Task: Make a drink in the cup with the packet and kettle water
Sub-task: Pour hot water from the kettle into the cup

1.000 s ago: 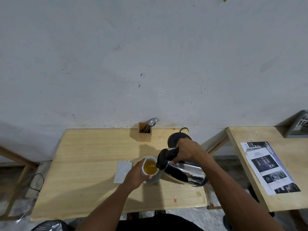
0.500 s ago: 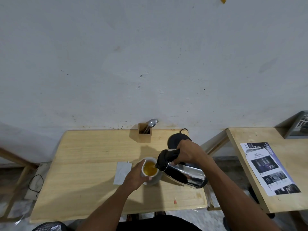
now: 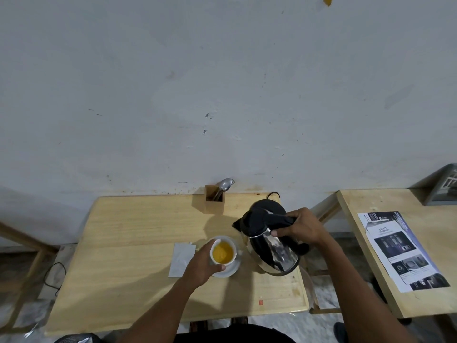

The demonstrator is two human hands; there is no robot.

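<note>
A white cup (image 3: 223, 251) filled with orange liquid stands on a white saucer (image 3: 231, 270) near the middle of the wooden table (image 3: 128, 243). My left hand (image 3: 202, 264) wraps around the cup's left side. My right hand (image 3: 300, 227) grips the black handle of a steel kettle (image 3: 269, 243), which is held nearly upright to the right of the cup, its spout away from the rim. A white packet (image 3: 180, 258) lies flat just left of the cup.
A wooden holder with a spoon and fork (image 3: 214, 198) stands at the table's back edge by the wall. The kettle's black base (image 3: 267, 203) and cord sit behind the kettle. A second table (image 3: 366, 219) with a printed sheet (image 3: 400, 248) stands to the right.
The kettle has been tipped back from pouring over the cup to nearly upright and has moved right, away from the cup. My left hand stays on the cup.
</note>
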